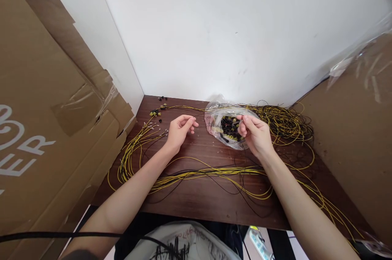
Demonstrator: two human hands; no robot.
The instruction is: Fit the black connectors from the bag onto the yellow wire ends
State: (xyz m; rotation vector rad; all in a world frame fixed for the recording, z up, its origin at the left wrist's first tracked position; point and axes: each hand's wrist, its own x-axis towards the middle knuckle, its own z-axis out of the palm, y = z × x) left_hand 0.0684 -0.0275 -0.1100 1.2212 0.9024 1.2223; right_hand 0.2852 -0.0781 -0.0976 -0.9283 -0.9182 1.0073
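My left hand (181, 131) is raised over the table's middle, thumb and fingertips pinched on what looks like a thin black wire. To its right, my right hand (256, 132) pinches a thin dark wire (222, 114) that runs almost level towards the left hand. Its exact end at the left fingertips is too fine to make out. Just left of the right hand lies an opened clear plastic bag (211, 119), holding many small black and yellow parts (229, 126). Below both hands, a bundle of yellow and black wires (211, 171) stretches across the table.
A tangled heap of yellow and black wires (286, 123) lies at the back right. Wire ends with pale tips (150, 129) and small black and yellow pieces (155, 112) are at the left. Cardboard (61, 101) (358, 129) flanks both sides; a white wall (220, 39) stands behind.
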